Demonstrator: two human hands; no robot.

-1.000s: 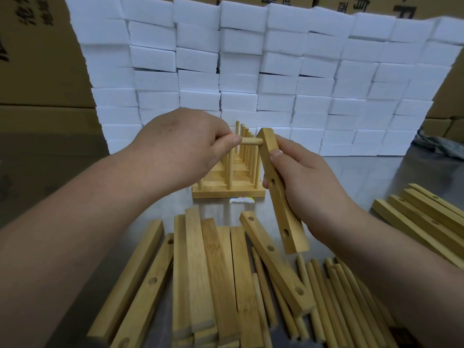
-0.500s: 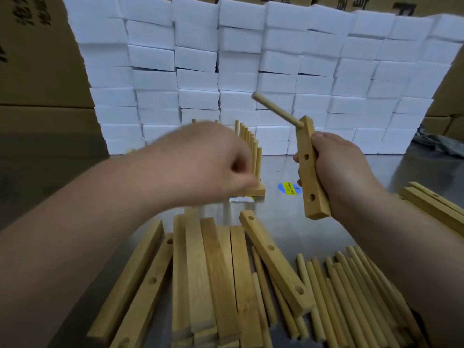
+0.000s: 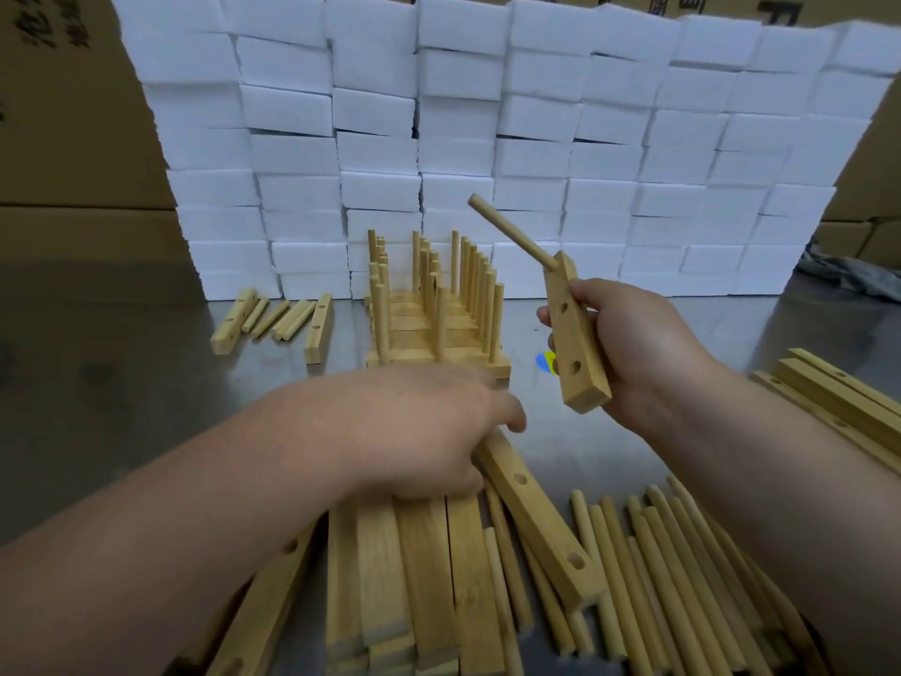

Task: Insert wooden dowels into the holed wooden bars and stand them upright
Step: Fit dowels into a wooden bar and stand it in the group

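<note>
Steel bench (image 3: 122, 383) holds a row of finished bars (image 3: 429, 334) standing upright; right hand (image 3: 634, 344) grasps a bar (image 3: 580, 353) aloft with 1 dowel (image 3: 512, 231) seated, 2 holes empty; left hand (image 3: 419, 431) lies over loose bars (image 3: 424, 553), grip indiscernible; many dowels (image 3: 658, 553) remain.

left hand (image 3: 414, 426), right hand (image 3: 634, 344) and forearms all bare.

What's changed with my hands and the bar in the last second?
The left hand let go of the dowel, now seated in the bar, and dropped toward the loose bars. The right hand swung the bar rightward, still gripping it. The finished bars stayed put.
</note>
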